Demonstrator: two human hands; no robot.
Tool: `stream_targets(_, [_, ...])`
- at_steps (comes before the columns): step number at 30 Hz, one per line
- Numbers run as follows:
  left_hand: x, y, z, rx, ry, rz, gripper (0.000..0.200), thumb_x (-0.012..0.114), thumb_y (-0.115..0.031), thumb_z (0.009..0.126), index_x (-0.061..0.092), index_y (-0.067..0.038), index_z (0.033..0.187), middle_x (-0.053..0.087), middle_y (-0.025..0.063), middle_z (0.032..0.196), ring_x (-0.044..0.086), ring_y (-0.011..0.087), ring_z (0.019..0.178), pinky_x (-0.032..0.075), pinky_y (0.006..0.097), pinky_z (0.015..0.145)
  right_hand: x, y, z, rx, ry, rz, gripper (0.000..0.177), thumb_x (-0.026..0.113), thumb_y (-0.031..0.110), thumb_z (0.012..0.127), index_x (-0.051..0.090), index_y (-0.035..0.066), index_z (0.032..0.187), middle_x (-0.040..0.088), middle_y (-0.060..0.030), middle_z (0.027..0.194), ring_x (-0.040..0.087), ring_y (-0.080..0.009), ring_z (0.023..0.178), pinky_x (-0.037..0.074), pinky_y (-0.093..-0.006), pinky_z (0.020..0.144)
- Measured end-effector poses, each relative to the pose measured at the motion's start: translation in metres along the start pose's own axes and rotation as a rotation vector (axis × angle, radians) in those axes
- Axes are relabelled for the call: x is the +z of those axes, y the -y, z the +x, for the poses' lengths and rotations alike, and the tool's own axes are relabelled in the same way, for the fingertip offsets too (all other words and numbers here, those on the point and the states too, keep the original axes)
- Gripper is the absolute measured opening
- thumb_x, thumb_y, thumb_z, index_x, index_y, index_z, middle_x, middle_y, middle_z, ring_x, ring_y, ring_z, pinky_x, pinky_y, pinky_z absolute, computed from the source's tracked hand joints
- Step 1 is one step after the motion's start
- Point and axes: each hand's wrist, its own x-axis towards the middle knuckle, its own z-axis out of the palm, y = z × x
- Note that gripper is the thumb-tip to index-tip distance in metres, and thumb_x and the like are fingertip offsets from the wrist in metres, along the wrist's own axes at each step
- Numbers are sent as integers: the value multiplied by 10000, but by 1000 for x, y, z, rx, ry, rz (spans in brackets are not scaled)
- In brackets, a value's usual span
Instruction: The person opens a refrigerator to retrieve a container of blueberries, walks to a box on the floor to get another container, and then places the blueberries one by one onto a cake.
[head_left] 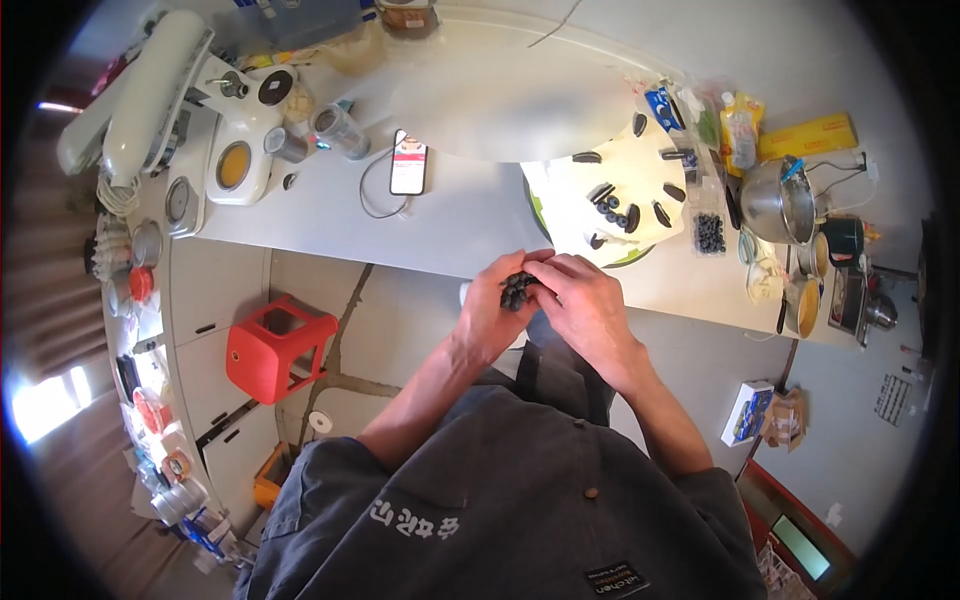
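Observation:
My left hand (495, 305) is cupped around a small heap of dark blueberries (516, 289), just below the near edge of the white counter (330, 215). My right hand (585, 300) meets it from the right, its fingertips on the berries. Right above both hands stands a white frosted cake (625, 185), topped with dark cookie halves and a cluster of blueberries, on a green-rimmed turntable (628, 259).
A clear tub of blueberries (709, 232) stands right of the cake, with a steel bowl (778, 203), cups and packets beyond. A phone (408, 162) with cable lies left of the cake; a white stand mixer (240, 130) further left. A red stool (278, 345) stands on the floor.

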Motion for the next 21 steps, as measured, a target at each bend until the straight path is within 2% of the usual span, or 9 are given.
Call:
stream_targets(4, [-8,0,-2,9,-34,11,367,535,-247,1042,637,57,1219,676,115,1109,625,200,1039,496,372,973,3,4,-4,5,-5,14,330,717,56,832,694,102,1158,716,-81,981,698,-291,890,583,-407,720])
stream_targets(7, [-12,4,-2,17,-79,38,338,555,-221,1038,643,55,1213,675,119,1093,638,204,1003,523,378,930,2,2,-8,97,-63,135,275,719,82,871,711,88,1146,733,-97,943,705,-285,808,578,-391,690])
stream_targets(10, [1,1,-6,-8,-87,150,292,579,-181,1038,657,50,1198,680,116,1072,646,195,922,546,364,850,-6,0,-6,315,-110,251,223,733,127,908,733,74,1125,749,-116,945,705,-260,740,568,-363,665])
stream_targets(11, [6,-1,-9,-25,-80,199,274,588,-167,1038,663,47,1192,683,114,1063,648,190,890,552,356,820,-11,-2,-5,360,-105,288,184,736,134,930,748,49,1092,755,-126,964,704,-209,716,560,-320,664])
stream_targets(14, [10,0,-8,18,-67,316,243,614,-158,1039,694,43,1149,698,97,1015,636,167,828,538,327,738,-9,-13,-9,346,-125,501,157,724,92,941,742,25,1081,755,-127,959,705,-181,722,554,-297,665])
stream_targets(15, [16,0,-9,38,-76,329,235,644,-175,1030,721,37,1098,707,81,957,615,143,794,503,307,661,-10,-12,-10,340,-137,570,128,704,49,952,736,4,1068,754,-118,964,716,-166,752,553,-289,678])
stream_targets(18, [15,3,-7,33,-81,375,208,658,-188,1028,719,7,1066,689,67,924,566,112,732,437,255,571,-10,-13,-13,326,-174,627,117,697,31,956,731,-3,1063,751,-107,972,729,-164,800,558,-306,692])
stream_targets(19, [21,4,-7,33,-138,392,222,658,-204,1030,713,11,1030,658,56,874,526,98,675,397,246,520,-8,-15,-16,324,-191,668,119,702,20,945,729,-7,1058,743,-112,971,738,-191,826,563,-316,706])
stream_targets(21, [17,7,-1,27,-84,425,235,657,-215,1032,705,13,1000,632,48,830,505,94,644,381,243,506,-12,-20,-17,312,-185,586,124,705,16,936,731,1,1057,741,-118,973,735,-219,818,565,-322,707])
